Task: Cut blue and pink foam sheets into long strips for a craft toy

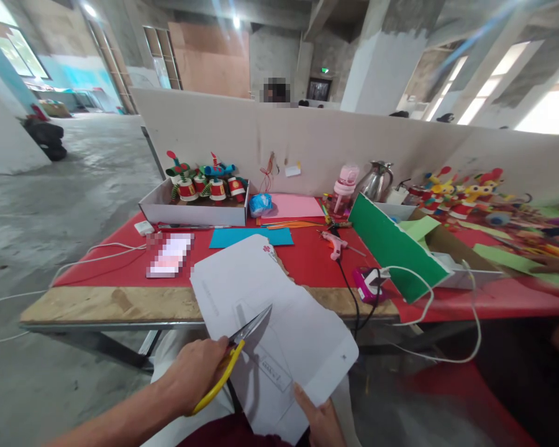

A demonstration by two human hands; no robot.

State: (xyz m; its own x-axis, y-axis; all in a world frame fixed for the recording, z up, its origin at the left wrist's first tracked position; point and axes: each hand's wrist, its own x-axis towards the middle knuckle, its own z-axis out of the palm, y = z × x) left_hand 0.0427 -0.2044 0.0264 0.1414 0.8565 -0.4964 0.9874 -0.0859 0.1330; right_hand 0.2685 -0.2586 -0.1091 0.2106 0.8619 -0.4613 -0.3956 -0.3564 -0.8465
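Observation:
Yellow-handled scissors (pixel 221 383) are in my left hand (pixel 195 372), whose fingers are wrapped at the blades' base and handle. The pointed blades lie over a large white paper sheet (pixel 307 323) with faint printed lines and a small red logo near its top. At the sheet's lower edge, my right hand (pixel 320 417) pinches it, thumb on top and the other fingers mostly hidden beneath. The sheet is tilted above my lap, and its upper part reaches over the table's front edge.
On the red-covered table (pixel 121 267) are a phone (pixel 170 255), a box of paper figures (pixel 195 215), blue paper (pixel 223 238), a pink glue gun (pixel 335 244), a purple power block (pixel 369 285) and a green board (pixel 395 254). At the right, another person's arm (pixel 556 266) shows.

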